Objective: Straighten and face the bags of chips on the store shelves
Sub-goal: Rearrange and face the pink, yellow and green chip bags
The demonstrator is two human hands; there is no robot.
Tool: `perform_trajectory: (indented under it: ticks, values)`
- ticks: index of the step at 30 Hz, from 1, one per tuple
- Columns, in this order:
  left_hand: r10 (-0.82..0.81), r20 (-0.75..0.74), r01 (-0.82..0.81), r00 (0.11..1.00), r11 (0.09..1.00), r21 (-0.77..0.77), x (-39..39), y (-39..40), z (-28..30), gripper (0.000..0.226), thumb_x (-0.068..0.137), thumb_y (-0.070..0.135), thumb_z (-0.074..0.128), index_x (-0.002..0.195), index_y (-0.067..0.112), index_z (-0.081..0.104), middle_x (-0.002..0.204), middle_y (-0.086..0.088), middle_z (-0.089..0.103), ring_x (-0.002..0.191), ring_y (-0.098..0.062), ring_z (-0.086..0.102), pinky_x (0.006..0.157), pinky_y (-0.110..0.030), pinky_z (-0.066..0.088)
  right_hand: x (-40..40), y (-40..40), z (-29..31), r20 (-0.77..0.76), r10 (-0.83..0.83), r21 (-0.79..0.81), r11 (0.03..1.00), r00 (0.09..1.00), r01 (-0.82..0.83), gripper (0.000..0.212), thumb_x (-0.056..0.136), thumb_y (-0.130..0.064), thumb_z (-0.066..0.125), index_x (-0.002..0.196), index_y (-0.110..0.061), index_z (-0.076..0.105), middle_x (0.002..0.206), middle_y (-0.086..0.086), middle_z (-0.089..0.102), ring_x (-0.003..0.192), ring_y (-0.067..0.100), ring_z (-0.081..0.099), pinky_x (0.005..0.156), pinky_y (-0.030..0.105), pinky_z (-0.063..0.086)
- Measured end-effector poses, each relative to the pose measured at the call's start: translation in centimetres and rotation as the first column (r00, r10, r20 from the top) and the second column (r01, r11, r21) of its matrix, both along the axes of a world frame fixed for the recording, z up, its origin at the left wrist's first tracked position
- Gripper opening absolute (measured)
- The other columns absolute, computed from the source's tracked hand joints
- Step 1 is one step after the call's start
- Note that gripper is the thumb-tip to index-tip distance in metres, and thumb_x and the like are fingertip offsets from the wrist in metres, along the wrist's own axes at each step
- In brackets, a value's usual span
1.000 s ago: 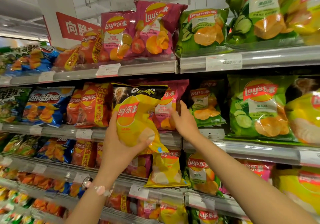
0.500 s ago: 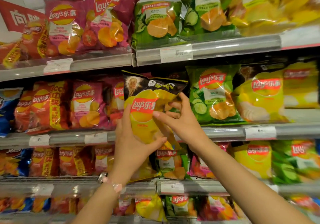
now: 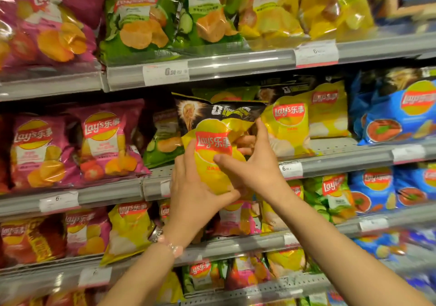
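A yellow bag of chips with a black top [image 3: 213, 138] is held upright in front of the middle shelf [image 3: 342, 161]. My left hand [image 3: 191, 187] grips its lower left corner from below. My right hand [image 3: 254, 164] clasps its right edge, thumb across the front, fingers behind. To its right, matching yellow bags [image 3: 290, 126] stand on the same shelf. A green bag [image 3: 162, 140] leans just behind the held bag on the left, partly hidden.
Pink bags [image 3: 103, 145] fill the middle shelf's left, blue bags [image 3: 396, 114] its right. Green bags [image 3: 141, 27] and yellow bags [image 3: 271, 15] sit on the top shelf. Lower shelves hold mixed bags. Price-tag rails [image 3: 165, 73] edge each shelf.
The view has shifted right along the shelves. The yellow bag moved right with both hands, from in front of the pink bags to beside the matching yellow bags. My right hand took hold of it.
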State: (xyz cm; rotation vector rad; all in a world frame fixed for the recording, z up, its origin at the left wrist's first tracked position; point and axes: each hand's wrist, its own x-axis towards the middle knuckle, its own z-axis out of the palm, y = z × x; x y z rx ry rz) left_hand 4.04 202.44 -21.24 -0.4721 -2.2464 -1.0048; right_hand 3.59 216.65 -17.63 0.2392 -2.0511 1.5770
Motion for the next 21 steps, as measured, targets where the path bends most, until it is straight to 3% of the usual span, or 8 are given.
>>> perform_trajectory:
  ticks: [3,6,8,10,12,15,18,21]
  values:
    - [-0.017,0.011,0.017,1.0,0.999,-0.031,0.1,2.5,-0.2,0.126,0.047,0.066,0.077,0.148,0.039,0.006,0.122,0.016,0.026,0.126,-0.014,0.034,0.102,-0.036,0.037,-0.1,2.8,-0.3,-0.007,-0.065,0.006,0.998,0.998,0.065,0.117,0.063,-0.037,0.085,0.151,-0.026,0.009,0.096,-0.018,0.054,0.089,-0.001,0.053,0.085,0.026,0.045]
    - [-0.066,0.011,0.066,0.998,0.997,-0.038,0.2,4.6,-0.1,0.123,0.047,0.073,0.07,0.148,0.037,0.01,0.121,0.017,0.025,0.125,-0.01,0.034,0.103,-0.03,0.034,-0.2,5.6,-0.3,0.009,-0.102,0.015,0.995,0.995,0.102,0.113,0.065,-0.035,0.084,0.151,-0.024,0.011,0.091,-0.018,0.052,0.086,0.0,0.052,0.087,0.029,0.045]
    - [-0.129,0.011,0.13,0.992,0.991,-0.03,0.0,5.8,0.1,0.107,0.05,0.076,0.063,0.141,0.049,0.013,0.124,0.017,0.029,0.124,-0.005,0.034,0.102,-0.027,0.032,-0.2,7.6,-0.3,0.03,-0.118,0.004,0.993,0.993,0.117,0.109,0.067,-0.033,0.083,0.151,-0.025,0.014,0.09,-0.018,0.05,0.086,0.001,0.052,0.089,0.032,0.045]
    - [-0.213,0.029,0.213,0.977,0.977,-0.005,-0.5,6.8,0.4,0.085,0.061,0.072,0.055,0.133,0.057,0.014,0.136,0.013,0.034,0.131,-0.008,0.032,0.108,-0.034,0.032,-0.2,9.8,-0.2,0.043,-0.123,-0.019,0.992,0.991,0.124,0.102,0.07,-0.03,0.081,0.15,-0.026,0.018,0.093,-0.016,0.051,0.095,0.011,0.056,0.095,0.039,0.046]
    - [-0.273,0.022,0.273,0.962,0.962,0.021,-1.3,7.7,0.5,0.068,0.073,0.068,0.047,0.133,0.054,0.018,0.144,0.009,0.034,0.135,-0.009,0.032,0.11,-0.039,0.032,-0.2,12.1,-0.1,0.057,-0.133,-0.044,0.99,0.989,0.136,0.095,0.072,-0.027,0.079,0.148,-0.026,0.022,0.101,-0.01,0.054,0.106,0.019,0.057,0.099,0.045,0.045]
    - [-0.261,-0.033,0.262,0.965,0.965,0.027,-2.8,8.9,0.6,0.055,0.084,0.062,0.035,0.135,0.043,0.026,0.128,0.018,0.039,0.115,0.005,0.037,0.098,-0.025,0.031,-0.5,15.5,-0.1,0.094,-0.15,-0.085,0.984,0.984,0.158,0.079,0.074,-0.024,0.078,0.137,-0.029,0.032,0.109,0.0,0.056,0.109,0.023,0.057,0.097,0.047,0.046]
    - [-0.177,-0.068,0.17,0.982,0.981,-0.092,-4.1,10.2,0.4,0.06,0.089,0.052,0.032,0.133,0.015,0.046,0.12,0.002,0.05,0.114,-0.015,0.043,0.097,-0.033,0.034,-0.6,19.3,0.1,0.103,-0.2,-0.081,0.975,0.974,0.209,0.065,0.073,-0.023,0.079,0.123,-0.031,0.039,0.11,0.002,0.057,0.103,0.021,0.058,0.089,0.04,0.05]
    - [-0.102,-0.208,0.03,0.973,0.945,-0.326,-4.9,11.1,0.4,0.063,0.083,0.051,0.045,0.127,0.007,0.054,0.118,-0.01,0.054,0.113,-0.03,0.048,0.098,-0.043,0.036,-0.8,23.0,0.5,0.088,-0.288,-0.038,0.956,0.953,0.292,0.063,0.072,-0.026,0.079,0.126,-0.028,0.045,0.11,0.0,0.058,0.104,0.023,0.058,0.088,0.039,0.049]
